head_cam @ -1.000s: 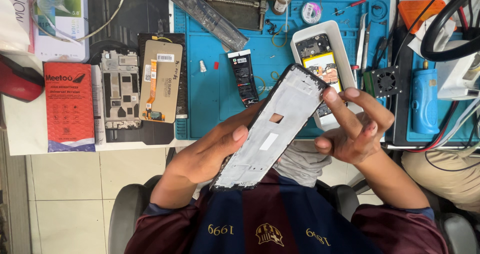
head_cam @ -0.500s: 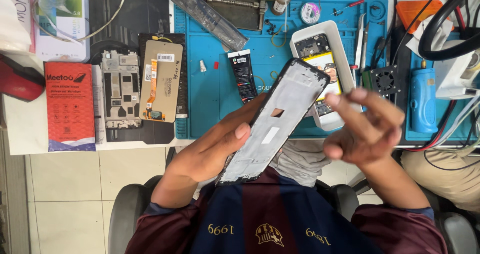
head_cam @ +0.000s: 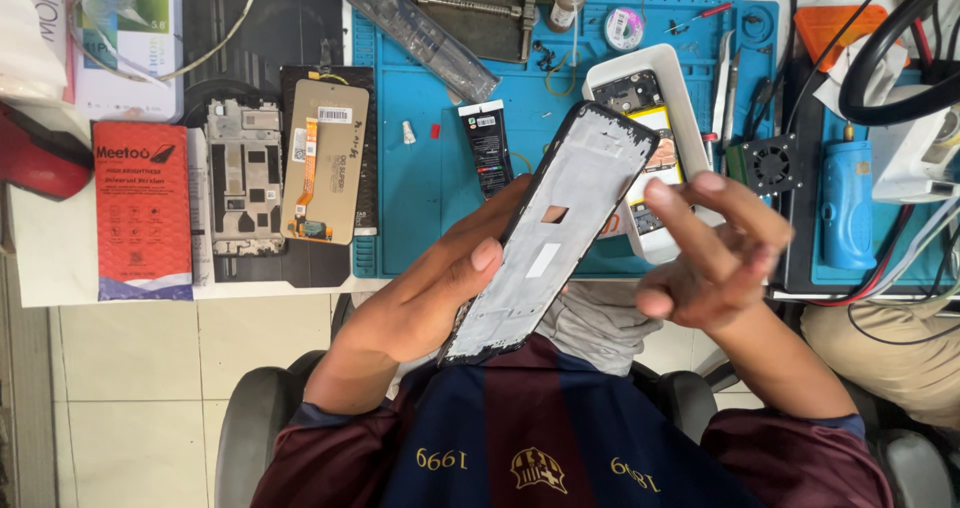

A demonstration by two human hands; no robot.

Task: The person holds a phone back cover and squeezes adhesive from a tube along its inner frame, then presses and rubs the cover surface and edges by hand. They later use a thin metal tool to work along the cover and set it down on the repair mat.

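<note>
A red rectangular box lies flat at the table's left edge, and a small black packet with a white label rests on the blue mat. Your left hand grips the phone frame from beneath, tilted above your lap. Your right hand hovers just beside it, fingers loosely spread, holding nothing. The frame is black-rimmed with a pale grey, scuffed inner plate.
</note>
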